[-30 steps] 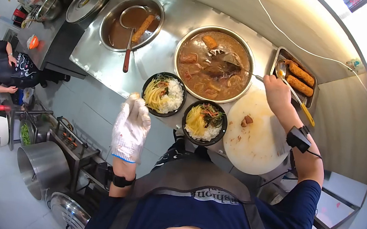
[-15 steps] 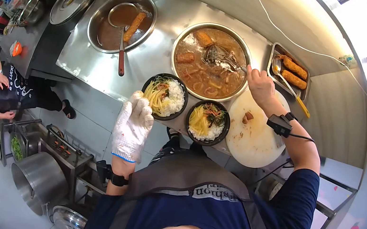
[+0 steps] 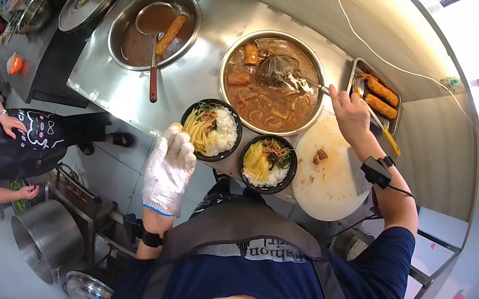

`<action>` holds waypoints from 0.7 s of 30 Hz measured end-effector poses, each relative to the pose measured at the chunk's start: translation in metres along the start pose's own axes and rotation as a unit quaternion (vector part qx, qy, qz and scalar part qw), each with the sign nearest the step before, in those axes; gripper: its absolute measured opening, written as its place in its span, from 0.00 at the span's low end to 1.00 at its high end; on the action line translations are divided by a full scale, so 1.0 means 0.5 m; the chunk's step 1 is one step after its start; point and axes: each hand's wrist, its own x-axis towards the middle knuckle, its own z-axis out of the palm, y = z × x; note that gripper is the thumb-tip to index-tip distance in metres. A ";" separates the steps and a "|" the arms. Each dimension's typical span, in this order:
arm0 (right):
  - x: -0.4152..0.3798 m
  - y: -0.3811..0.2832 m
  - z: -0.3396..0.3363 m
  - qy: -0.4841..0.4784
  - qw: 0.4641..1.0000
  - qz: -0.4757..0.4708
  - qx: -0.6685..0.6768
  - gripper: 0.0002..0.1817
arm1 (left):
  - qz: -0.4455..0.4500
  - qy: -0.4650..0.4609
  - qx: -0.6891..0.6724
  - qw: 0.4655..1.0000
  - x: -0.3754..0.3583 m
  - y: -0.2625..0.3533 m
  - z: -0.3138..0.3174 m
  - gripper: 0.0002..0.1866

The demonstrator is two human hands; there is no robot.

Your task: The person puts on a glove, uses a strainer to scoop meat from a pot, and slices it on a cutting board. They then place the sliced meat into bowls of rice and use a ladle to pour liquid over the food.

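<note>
My right hand point(image 3: 350, 114) grips the end of a long metal handle belonging to a wire skimmer point(image 3: 281, 70), whose head sits in the brown broth. That broth fills a wide steel pot point(image 3: 224, 73), with fried rolls point(image 3: 239, 79) and sliced pieces floating in it. My left hand point(image 3: 171, 167), in a white glove with plastic over it, is raised palm up with its fingers loosely bent and nothing in it. Its fingertips are right by the rim of a black bowl point(image 3: 212, 129) of rice and yellow shreds. Beside that stands a second black bowl point(image 3: 268, 163), filled similarly.
A round white cutting board point(image 3: 326, 194) with brown scraps lies below my right arm. Behind it is a tray point(image 3: 360, 68) of fried rolls and a yellow-handled spoon point(image 3: 390, 142). At left, another pot point(image 3: 113, 35) holds a red-handled ladle point(image 3: 154, 83). A person point(image 3: 17, 127) is at far left.
The skimmer has shifted in the broth, and a fried roll near the pot's far side has turned and moved left. The person at left has come closer. My left hand stays by the bowl.
</note>
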 end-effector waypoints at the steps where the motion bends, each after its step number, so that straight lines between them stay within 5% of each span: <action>1: -0.001 0.004 0.004 0.000 1.000 -0.003 0.000 0.28 | 0.001 0.001 -0.002 1.000 0.002 -0.001 -0.004 0.17; 15: 0.065 -0.054 0.172 -0.056 0.996 0.056 0.039 0.25 | -0.036 -0.018 0.014 0.999 0.027 -0.038 0.012 0.17; 21: 0.119 0.002 0.084 -0.338 0.923 0.051 0.175 0.12 | -0.023 0.007 0.002 1.000 0.006 -0.045 0.021 0.17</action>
